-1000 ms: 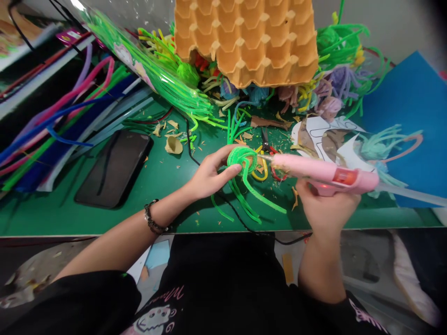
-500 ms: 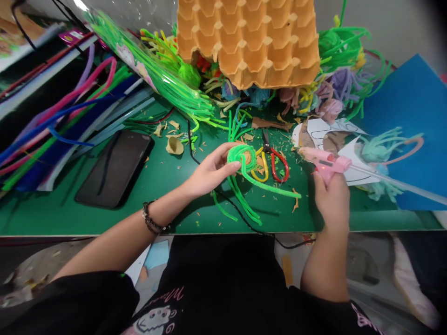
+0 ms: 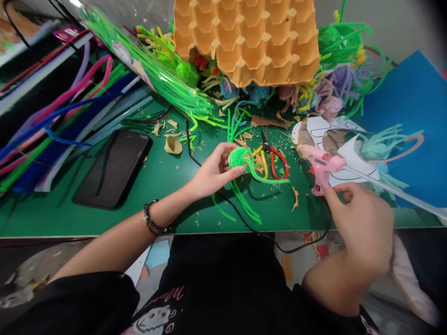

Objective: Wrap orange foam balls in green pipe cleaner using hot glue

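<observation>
My left hand [image 3: 213, 173] is closed on a coil of bright green pipe cleaner [image 3: 238, 158], with the thumb across its front. One loose end of the coil curves out to the right. Longer green pipe cleaners [image 3: 244, 202] lie below and behind the coil on the table. My right hand [image 3: 363, 223], slightly blurred, is off the grip of the pink glue gun [image 3: 319, 163]. Its thumb is beside the bottom of the handle, fingers loosely apart. The gun rests by a cut white paper, a clear glue stick [image 3: 391, 186] sticking out of its back.
Pliers [image 3: 275, 160] with red and yellow handles lie between my hands. A phone [image 3: 113, 167] is at left, near bundled pipe cleaners [image 3: 146, 77]. An egg tray [image 3: 247, 42] stands behind, blue card [image 3: 405, 116] at right. A black cord [image 3: 237, 209] crosses the green table [image 3: 195, 218].
My right hand has let go of the glue gun's grip and drawn back to the right. My left hand has tilted the green coil, and its loose end has swung slightly.
</observation>
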